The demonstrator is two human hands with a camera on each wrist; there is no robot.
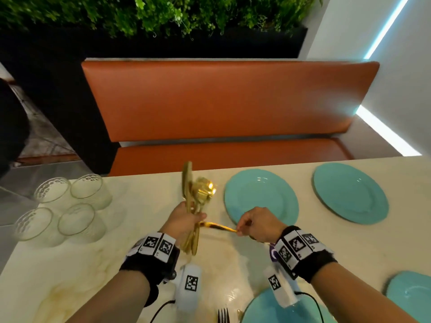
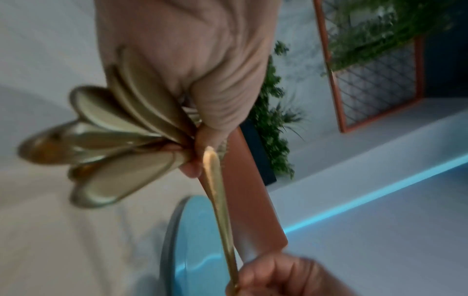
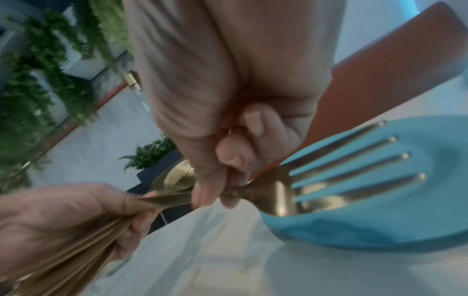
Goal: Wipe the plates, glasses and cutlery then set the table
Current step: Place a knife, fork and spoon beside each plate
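Shiny gold metal cutlery [image 1: 194,206]; glossy turquoise plates [image 1: 261,197]; textured clear glasses [image 1: 88,192].

Gold fork [image 3: 316,180] held level at frame centre beside gold cutlery bundle [image 1: 196,201]; teal plates [image 1: 261,197] right, four glasses [image 1: 67,206] left.

four teal plates [image 1: 261,199], four glasses [image 1: 87,190], one dark fork [image 1: 223,315]
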